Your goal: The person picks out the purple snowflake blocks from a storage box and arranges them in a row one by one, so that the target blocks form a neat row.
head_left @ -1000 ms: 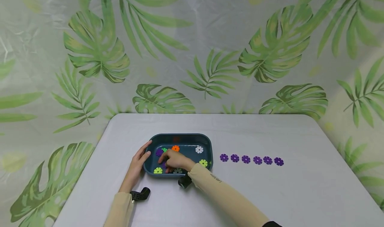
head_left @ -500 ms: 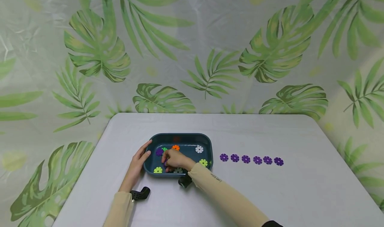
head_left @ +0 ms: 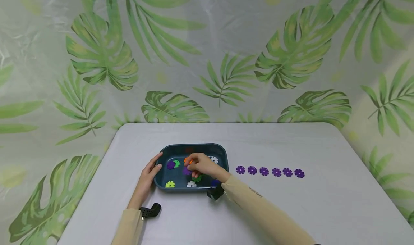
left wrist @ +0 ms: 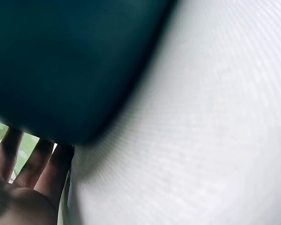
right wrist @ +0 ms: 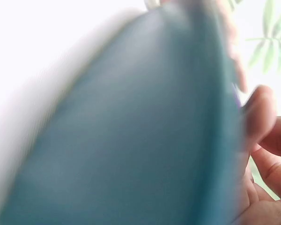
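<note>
My right hand (head_left: 205,164) is over the dark blue tray (head_left: 226,166), its thumb and fingertips pinching a purple notched plastic disc (head_left: 187,171). In the right wrist view the tray's wall (right wrist: 122,122) covers most of that grip; only bent fingers (right wrist: 260,117) and a sliver of purple show. My left hand (head_left: 148,175) rests on the tray's left end, thumb near the rim and fingers along the outer side. The left wrist view shows these fingers (left wrist: 49,176) extended against the tray. Inside lie more discs: purple (head_left: 170,164), green (head_left: 176,163), yellow (head_left: 170,184) and white (head_left: 191,184).
To the tray's right, several purple discs (head_left: 264,171) lie in a row on the white table (head_left: 258,209). Partly covered by the right hand and wrist are an orange disc (head_left: 186,160), another white disc (head_left: 214,160) and a dark purple one (head_left: 215,182). A leaf-patterned curtain (head_left: 226,58) hangs behind.
My right hand has moved up and to the right inside the tray, bringing the purple disc along and uncovering the lower white and green discs. The left hand stays at the tray's end.
</note>
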`<state>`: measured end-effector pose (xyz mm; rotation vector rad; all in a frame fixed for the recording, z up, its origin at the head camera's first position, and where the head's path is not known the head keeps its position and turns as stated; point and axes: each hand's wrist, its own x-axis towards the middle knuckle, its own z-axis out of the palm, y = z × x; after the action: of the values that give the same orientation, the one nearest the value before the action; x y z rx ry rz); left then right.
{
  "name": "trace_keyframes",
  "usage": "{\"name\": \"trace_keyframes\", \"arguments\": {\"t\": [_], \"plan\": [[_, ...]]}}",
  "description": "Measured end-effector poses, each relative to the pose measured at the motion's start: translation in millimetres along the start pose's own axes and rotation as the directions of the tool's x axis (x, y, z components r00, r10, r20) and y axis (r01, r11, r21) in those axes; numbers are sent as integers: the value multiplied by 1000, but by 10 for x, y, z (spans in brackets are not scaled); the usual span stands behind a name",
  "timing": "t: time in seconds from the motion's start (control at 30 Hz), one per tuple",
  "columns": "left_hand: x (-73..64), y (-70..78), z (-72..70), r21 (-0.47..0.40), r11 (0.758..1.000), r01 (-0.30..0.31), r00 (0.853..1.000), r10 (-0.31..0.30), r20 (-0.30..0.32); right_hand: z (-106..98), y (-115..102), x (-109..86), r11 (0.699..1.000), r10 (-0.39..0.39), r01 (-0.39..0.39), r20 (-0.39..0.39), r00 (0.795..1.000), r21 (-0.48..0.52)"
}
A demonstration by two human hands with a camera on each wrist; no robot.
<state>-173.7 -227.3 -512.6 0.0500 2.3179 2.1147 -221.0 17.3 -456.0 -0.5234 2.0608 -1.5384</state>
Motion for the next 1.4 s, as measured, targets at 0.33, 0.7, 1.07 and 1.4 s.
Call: {"name": "trace_keyframes", "arguments": {"t": [0.33, 0.7, 1.07, 1.4], "plan": [[-30, 107, 20, -7, 1000, 12, 1000, -12, 13, -866, 54, -552, 998, 16, -12, -74, 997, 58], [-107, 305, 60, 14, 998, 53, 999, -53, 8, -2002, 622, -1556, 996, 81, -70, -307, 948, 48], [-6, -2, -4, 31, 999, 33, 999, -33, -7, -2605, 1345, -2370, 980, 183, -199, -504, 844, 21], [9, -21, -7, 47, 999, 13, 1000, -13, -3, -2681, 1429, -2420, 927, 202, -335, -529, 824, -169]]}}
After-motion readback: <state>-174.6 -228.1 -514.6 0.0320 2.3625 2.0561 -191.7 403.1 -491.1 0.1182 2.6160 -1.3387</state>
